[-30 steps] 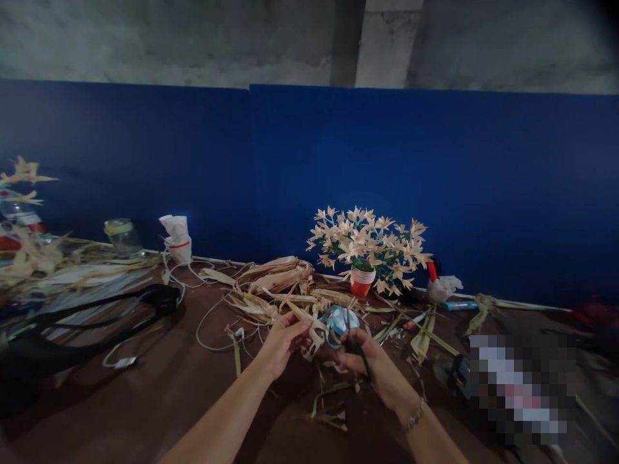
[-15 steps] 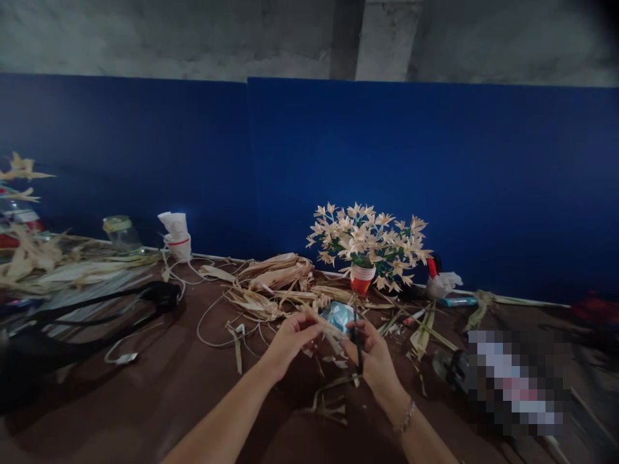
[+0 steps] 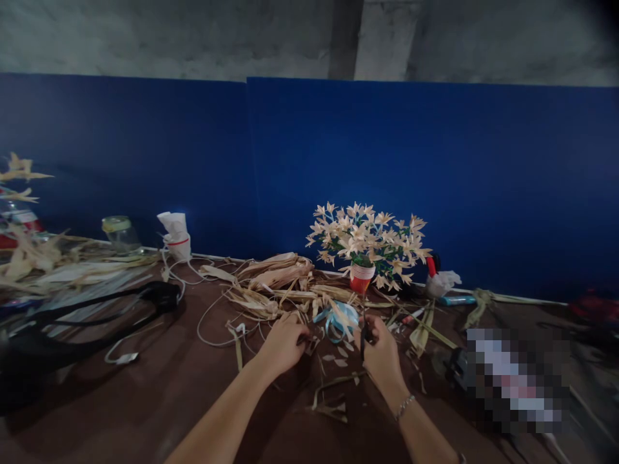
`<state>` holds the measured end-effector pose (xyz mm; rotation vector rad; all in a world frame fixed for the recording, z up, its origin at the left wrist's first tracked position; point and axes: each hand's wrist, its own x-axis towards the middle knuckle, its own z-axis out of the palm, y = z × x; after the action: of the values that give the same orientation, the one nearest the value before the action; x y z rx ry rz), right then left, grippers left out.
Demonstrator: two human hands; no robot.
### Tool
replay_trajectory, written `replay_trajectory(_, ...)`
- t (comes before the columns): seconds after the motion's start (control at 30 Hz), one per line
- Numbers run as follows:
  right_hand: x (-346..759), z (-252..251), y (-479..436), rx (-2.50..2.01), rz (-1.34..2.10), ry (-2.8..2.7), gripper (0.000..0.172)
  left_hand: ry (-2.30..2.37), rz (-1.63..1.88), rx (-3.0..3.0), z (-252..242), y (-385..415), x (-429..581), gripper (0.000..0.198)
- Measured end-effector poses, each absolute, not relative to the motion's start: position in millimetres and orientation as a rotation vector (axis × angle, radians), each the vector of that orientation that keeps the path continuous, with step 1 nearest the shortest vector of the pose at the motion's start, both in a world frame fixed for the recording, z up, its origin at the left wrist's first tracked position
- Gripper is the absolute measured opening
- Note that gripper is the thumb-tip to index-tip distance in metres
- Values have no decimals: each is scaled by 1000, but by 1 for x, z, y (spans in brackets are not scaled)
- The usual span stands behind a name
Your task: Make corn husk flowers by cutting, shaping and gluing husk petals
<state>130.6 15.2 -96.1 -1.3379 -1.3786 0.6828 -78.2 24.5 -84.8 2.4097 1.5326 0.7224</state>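
My right hand [image 3: 382,348] grips a pair of dark scissors [image 3: 363,341], held upright with the blades pointing away from me. Beside its fingertips lies a pale strip of dried husk [image 3: 344,314], over a bunch of light blue ribbon [image 3: 333,325]. My left hand [image 3: 286,341] is at the near edge of a heap of dried husks [image 3: 278,274], its fingers curled and turned down. Whatever those fingers hold, if anything, is hidden. Small cut husk scraps [image 3: 341,362] lie on the brown table between both hands.
Behind my hands stands a red cup [image 3: 362,278] of husk flowers [image 3: 362,235]. A black strap-like object [image 3: 164,296], white cable [image 3: 128,357], glass jar [image 3: 122,235] and wrapped white bundle [image 3: 175,235] are at left. A teal object [image 3: 458,301] lies at right.
My left hand has moved left and away from the husk strip, to the husk heap. My right hand with the scissors has shifted slightly right. More of the blue ribbon shows.
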Motion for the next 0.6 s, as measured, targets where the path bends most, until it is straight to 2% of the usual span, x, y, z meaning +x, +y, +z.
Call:
replay_trajectory(0.23, 137, -94, 16, -1531, 554, -1362, 29, 1637, 648, 2428, -89, 25, -75, 11)
replay_trajectory(0.4, 136, -93, 13, -1545, 383, -1411, 33, 1685, 805, 2409, -87, 24, -72, 14)
replay_trajectory(0.6, 134, -96, 13, -1441, 238, -1499, 33, 1735, 673, 2502, -91, 23, -67, 17)
